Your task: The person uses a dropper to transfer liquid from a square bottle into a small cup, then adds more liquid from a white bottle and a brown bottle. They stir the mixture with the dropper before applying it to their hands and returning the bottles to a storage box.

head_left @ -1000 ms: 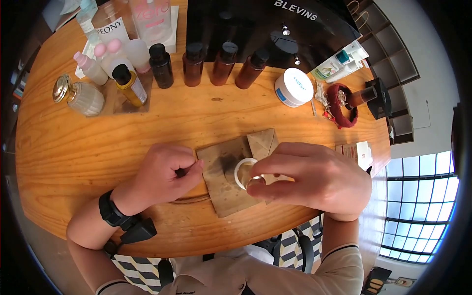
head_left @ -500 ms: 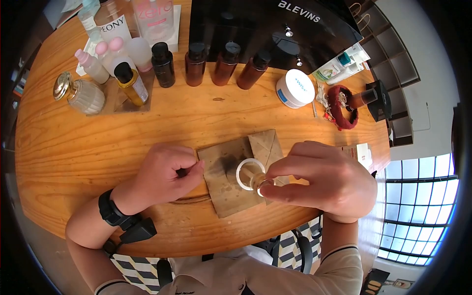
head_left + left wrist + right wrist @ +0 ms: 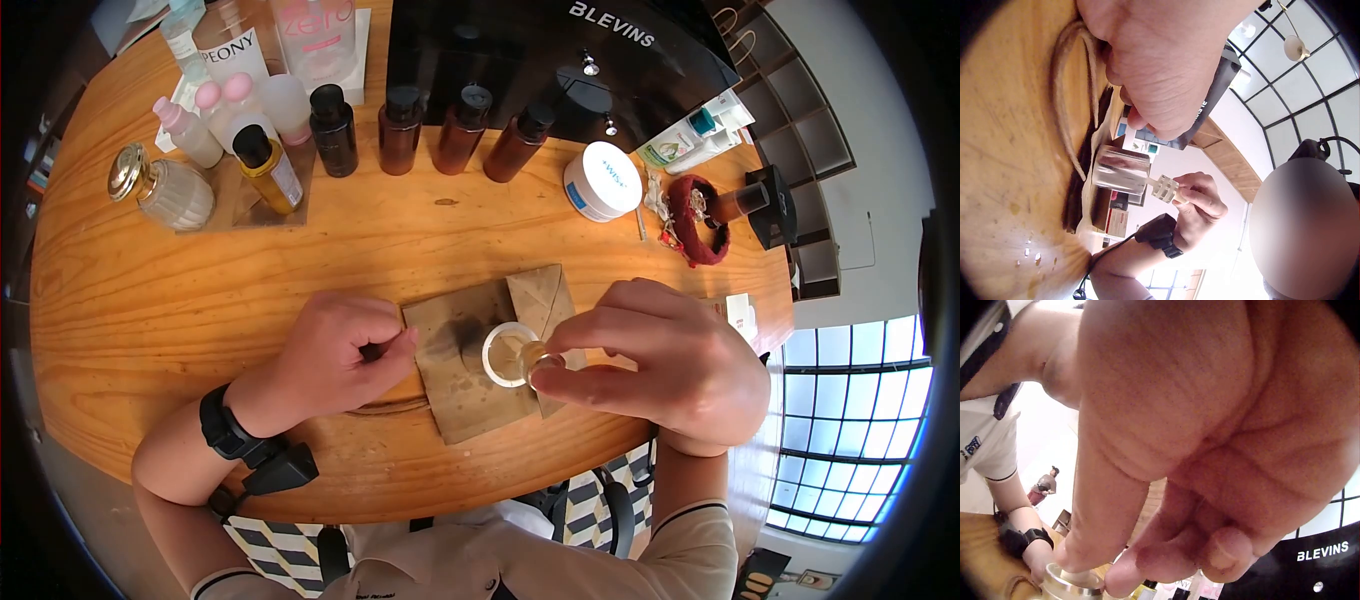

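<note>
A clear glass cup (image 3: 510,354) with a white-looking rim stands on a flattened brown paper bag (image 3: 450,380). At the cup's mouth, my right hand (image 3: 665,365) pinches a small pale ribbed knob (image 3: 1165,189) between thumb and fingertips. In the left wrist view a thin stem runs from the knob towards the cup's mouth; its far end is hidden. Seen from the right wrist, the knob has a shiny metallic-looking band. My left hand (image 3: 335,350) rests at the bag's left edge, fingers loosely curled, holding nothing.
Behind the bag stand several dark bottles (image 3: 400,135), a white lidded jar (image 3: 602,180) and a black box (image 3: 520,60). Far left are a ribbed glass jar (image 3: 175,195) and a yellow bottle (image 3: 270,180). A dark red ring (image 3: 685,220) lies at right; wet drops (image 3: 1037,257) dot the wood.
My right hand has moved to the right with the knob, from over the cup's opening to its right rim. The left hand and the cup stay in place.
</note>
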Tool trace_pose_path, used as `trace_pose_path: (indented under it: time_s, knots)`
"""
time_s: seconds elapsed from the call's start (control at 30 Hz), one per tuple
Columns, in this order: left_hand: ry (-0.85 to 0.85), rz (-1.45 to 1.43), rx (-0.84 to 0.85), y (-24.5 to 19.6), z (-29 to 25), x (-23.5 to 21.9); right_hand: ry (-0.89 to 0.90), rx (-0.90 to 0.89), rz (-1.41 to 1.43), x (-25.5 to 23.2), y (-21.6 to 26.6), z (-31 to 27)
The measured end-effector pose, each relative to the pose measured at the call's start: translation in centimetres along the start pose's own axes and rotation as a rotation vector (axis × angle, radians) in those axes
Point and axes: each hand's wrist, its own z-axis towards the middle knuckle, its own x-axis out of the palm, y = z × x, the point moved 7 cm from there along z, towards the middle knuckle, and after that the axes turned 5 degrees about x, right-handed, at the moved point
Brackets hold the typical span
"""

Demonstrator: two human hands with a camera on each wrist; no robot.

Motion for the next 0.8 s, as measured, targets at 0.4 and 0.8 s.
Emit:
trace_pose_path:
  time_s: [0.4, 0.8]
  knots:
    - [0.008, 0.012, 0.005, 0.0, 0.1, 0.0, 0.075, 0.024, 0.029, 1.1, -0.2, 0.3]
    - [0.013, 0.019, 0.021, -0.1, 0.1, 0.0, 0.111, -0.019, 0.155, 1.3, -1.7, 0.5]
